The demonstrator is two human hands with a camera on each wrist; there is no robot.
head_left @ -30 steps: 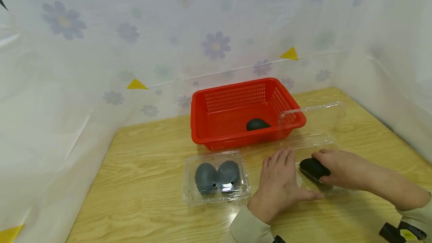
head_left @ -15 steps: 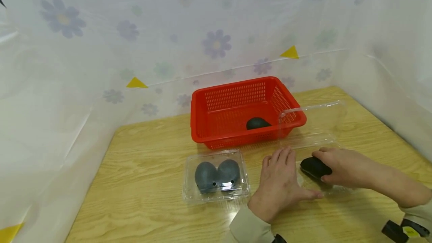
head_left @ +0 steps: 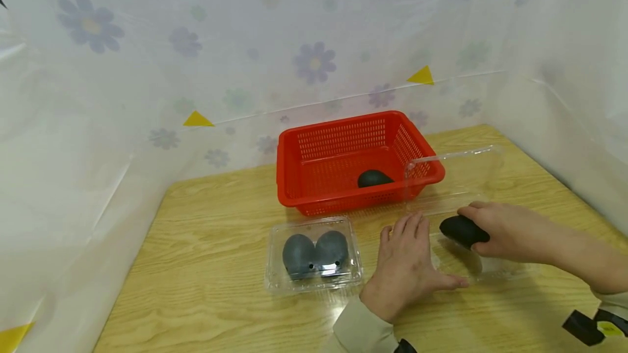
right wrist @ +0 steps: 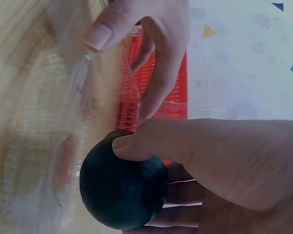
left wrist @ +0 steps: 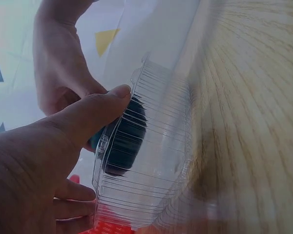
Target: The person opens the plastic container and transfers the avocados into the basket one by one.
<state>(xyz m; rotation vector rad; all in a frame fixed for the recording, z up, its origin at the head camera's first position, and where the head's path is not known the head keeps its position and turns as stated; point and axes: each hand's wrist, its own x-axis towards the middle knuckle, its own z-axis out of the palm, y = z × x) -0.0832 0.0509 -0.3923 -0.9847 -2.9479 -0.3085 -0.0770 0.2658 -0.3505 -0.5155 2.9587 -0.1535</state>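
Two hands are engaged: the right hand (head_left: 505,229) pinches a dark avocado-like fruit (head_left: 463,231) over the open clear clamshell (head_left: 453,257). The left hand (head_left: 404,271) is spread, thumb on the near side, fingers at the left, apparently to steady so light a box. The left wrist view, unlike the head view, shows its ribbed wall (left wrist: 167,129), fruit visible through it. Left: a closed clamshell (head_left: 276,283); far: a red basket (head_left: 338,199).

Dark oval thing on the rise
From here I see the person's right hand (head_left: 512,230) has lifted the dark oval thing (head_left: 463,231) a little higher than before, baring more of the clear box (left wrist: 161,122) beneath it.
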